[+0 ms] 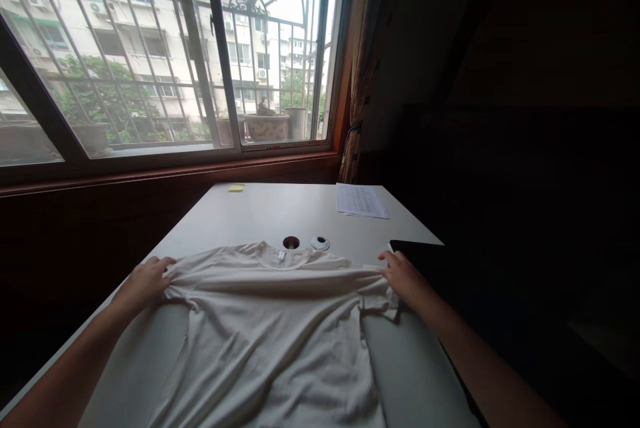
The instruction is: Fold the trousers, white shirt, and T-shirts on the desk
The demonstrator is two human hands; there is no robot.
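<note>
A white T-shirt point(280, 321) lies spread over the white table point(280, 211), its neckline toward the window and its lower part running out of the bottom of the view. Creases cross its chest and body. My left hand point(149, 285) is closed on the sleeve at the left. On the other side, my right hand point(403, 278) pinches the right sleeve near the shoulder. Between the two hands the cloth is drawn fairly taut, with a fold running from one to the other.
Beyond the collar are a round hole point(291, 242) in the tabletop and a white round cover point(321, 243). Yellow sticky notes point(237, 187) and printed sheets point(361, 201) lie at the far edge. A dark flat object point(415, 251) sits by my right hand. A barred window point(175, 55) stands behind.
</note>
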